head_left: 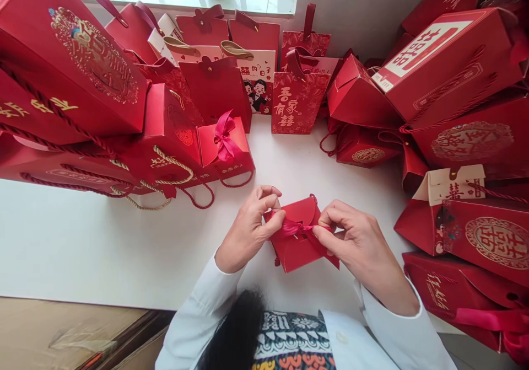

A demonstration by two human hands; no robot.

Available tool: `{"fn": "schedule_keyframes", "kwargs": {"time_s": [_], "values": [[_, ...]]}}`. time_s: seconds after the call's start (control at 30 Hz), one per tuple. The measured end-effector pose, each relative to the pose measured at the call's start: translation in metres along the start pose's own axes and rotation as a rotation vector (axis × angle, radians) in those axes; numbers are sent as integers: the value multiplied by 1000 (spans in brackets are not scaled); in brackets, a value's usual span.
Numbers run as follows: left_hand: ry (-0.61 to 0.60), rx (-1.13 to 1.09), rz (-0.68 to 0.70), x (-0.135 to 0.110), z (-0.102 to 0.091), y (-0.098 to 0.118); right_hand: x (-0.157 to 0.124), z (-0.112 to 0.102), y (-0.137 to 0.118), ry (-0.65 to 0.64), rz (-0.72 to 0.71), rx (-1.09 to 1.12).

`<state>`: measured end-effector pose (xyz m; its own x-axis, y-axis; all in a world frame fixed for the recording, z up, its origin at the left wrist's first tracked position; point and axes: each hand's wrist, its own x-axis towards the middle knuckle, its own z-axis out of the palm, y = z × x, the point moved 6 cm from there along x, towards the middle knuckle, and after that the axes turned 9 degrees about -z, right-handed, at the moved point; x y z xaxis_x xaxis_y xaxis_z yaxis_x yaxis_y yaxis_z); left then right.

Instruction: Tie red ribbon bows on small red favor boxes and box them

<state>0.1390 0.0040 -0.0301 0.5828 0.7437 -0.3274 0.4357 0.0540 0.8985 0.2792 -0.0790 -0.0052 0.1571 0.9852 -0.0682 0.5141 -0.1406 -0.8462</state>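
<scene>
A small red gift box (pixel 291 254) with a rounded flap sits on the white table right in front of me. Across its flap runs a pink-red ribbon (pixel 298 228), gathered at the middle in a knot or small bow. My left hand (pixel 258 221) pinches the ribbon's left side between thumb and forefinger. On the other side, my right hand (pixel 351 240) pinches the ribbon close to the knot, with a ribbon end hanging below it. Part of the box's right side is hidden behind the right hand. Twisted red cord shows at the box's edges.
Red gift bags and boxes with cord handles (pixel 173 174) stand stacked at the left. A box with a pink bow (pixel 225 138) is nearest. Upright red bags (pixel 300 102) line the back below the window. More red boxes (pixel 450 78) pile up at the right. Cardboard (pixel 61 331) lies lower left.
</scene>
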Motion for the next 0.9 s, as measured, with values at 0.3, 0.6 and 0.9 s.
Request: {"fn": "schedule_keyframes", "kwargs": {"time_s": [0.3, 0.6, 0.9], "values": [[55, 127, 24, -7, -3, 7, -1, -2, 6, -63, 30, 127], [43, 144, 22, -9, -5, 10, -2, -13, -2, 6, -25, -78], [133, 230, 9, -8, -2, 6, -2, -4, -4, 12, -74, -192]]}}
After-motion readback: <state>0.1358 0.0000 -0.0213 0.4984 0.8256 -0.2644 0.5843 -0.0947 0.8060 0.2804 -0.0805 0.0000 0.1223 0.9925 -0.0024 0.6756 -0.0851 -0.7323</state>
